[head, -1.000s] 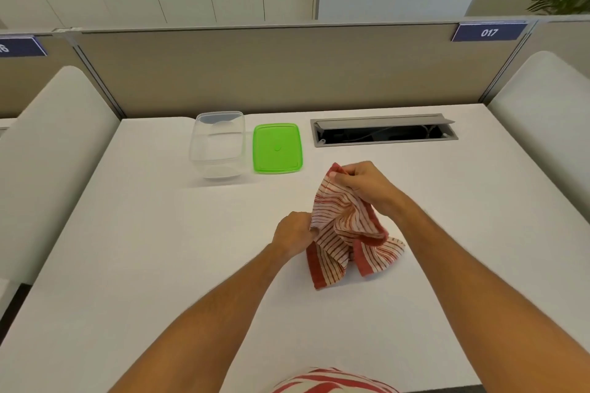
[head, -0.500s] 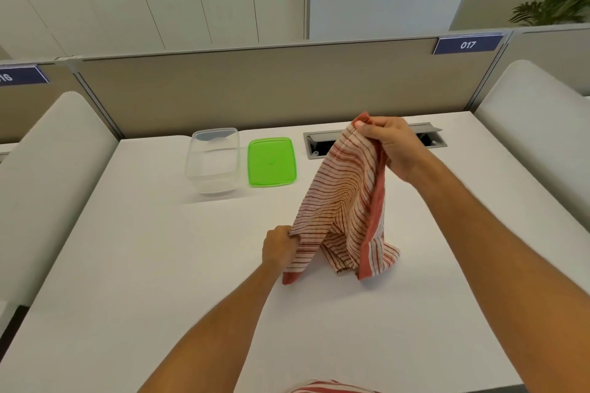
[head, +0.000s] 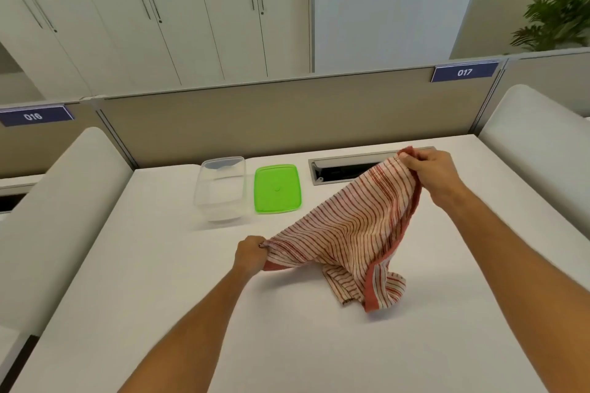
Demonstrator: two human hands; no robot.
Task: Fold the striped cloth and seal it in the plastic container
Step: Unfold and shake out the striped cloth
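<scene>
The red-and-white striped cloth [head: 354,226] hangs stretched in the air between my two hands above the white desk. My right hand [head: 431,169] pinches one corner high at the right. My left hand [head: 250,254] grips another corner low and to the left. The cloth's lower part droops and touches the desk at the right. The clear plastic container [head: 220,191] stands open at the back of the desk, left of the cloth. Its green lid [head: 277,188] lies flat beside it on the right.
A grey cable slot [head: 344,166] is sunk into the white desk [head: 159,281] behind the cloth. A beige partition [head: 255,118] closes the back edge. White padded dividers [head: 48,201] flank the desk on both sides.
My hands have pulled apart, the right one going right and the left one left, so the bunched cloth now spreads wide between them. The camera view has tilted upward.
</scene>
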